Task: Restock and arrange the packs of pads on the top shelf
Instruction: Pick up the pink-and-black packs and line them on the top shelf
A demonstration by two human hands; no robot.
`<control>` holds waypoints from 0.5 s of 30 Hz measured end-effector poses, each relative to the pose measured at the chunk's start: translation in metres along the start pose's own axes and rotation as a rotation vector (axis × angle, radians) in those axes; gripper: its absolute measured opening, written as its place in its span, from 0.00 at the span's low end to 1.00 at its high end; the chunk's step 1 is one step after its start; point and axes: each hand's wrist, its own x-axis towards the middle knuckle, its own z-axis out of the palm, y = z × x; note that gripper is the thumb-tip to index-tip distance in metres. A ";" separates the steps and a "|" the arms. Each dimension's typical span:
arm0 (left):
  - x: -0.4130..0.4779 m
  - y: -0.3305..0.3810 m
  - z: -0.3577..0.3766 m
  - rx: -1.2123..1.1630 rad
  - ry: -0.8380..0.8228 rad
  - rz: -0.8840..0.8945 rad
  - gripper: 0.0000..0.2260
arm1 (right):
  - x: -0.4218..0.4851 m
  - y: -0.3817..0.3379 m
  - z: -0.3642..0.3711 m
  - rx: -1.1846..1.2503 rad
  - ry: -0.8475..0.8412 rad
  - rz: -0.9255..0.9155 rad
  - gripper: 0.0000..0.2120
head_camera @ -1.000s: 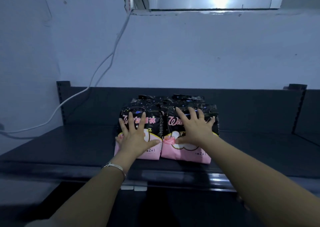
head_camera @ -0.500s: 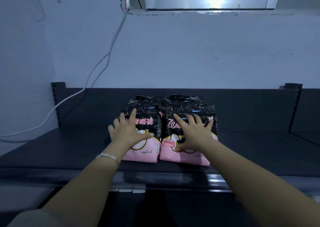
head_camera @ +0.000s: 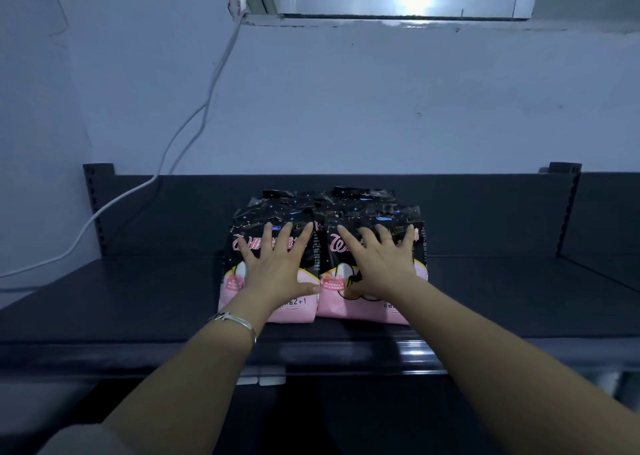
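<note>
Both hands are spread flat, fingers straight and fanned apart, gripping nothing. The left hand [head_camera: 277, 267] presses palm-down on the front face of the left pack [head_camera: 304, 312], its fingers [head_camera: 287, 236] reaching up over the black upper part of the wrapper and its thumb stretched toward the seam between the two packs. The right hand [head_camera: 381, 264] lies the same way on the right pack [head_camera: 360, 310], thumb low near that seam.

The two packs stand upright side by side, touching each other, close to the front edge of the top shelf [head_camera: 121, 298] and roughly at its middle. Each wrapper is black above and pink below, with pink lettering partly covered by the hands. Right behind them the black tops of the rear packs [head_camera: 363, 200] show, set in rows that run back toward the dark back panel [head_camera: 485, 212]; how many there are cannot be told.

A thin silver bracelet [head_camera: 235, 321] circles the left wrist, and a ring [head_camera: 387, 238] sits on a finger of the right hand. A white cable [head_camera: 194, 132] hangs down the pale wall [head_camera: 381, 101] from the corner of a window frame [head_camera: 398, 4] above and passes behind the shelf's left end.
</note>
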 end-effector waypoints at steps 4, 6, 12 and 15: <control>0.002 0.000 -0.002 0.000 -0.022 0.012 0.49 | 0.000 0.002 -0.003 0.008 -0.032 -0.012 0.52; 0.001 0.002 -0.005 -0.010 0.023 0.030 0.46 | -0.002 0.004 -0.005 0.025 -0.009 -0.027 0.50; -0.006 0.032 -0.024 -0.057 0.303 0.177 0.23 | -0.016 0.015 -0.012 0.153 0.173 -0.006 0.31; -0.009 0.055 -0.036 -0.048 0.337 0.242 0.16 | -0.029 0.029 -0.018 0.141 0.261 0.008 0.22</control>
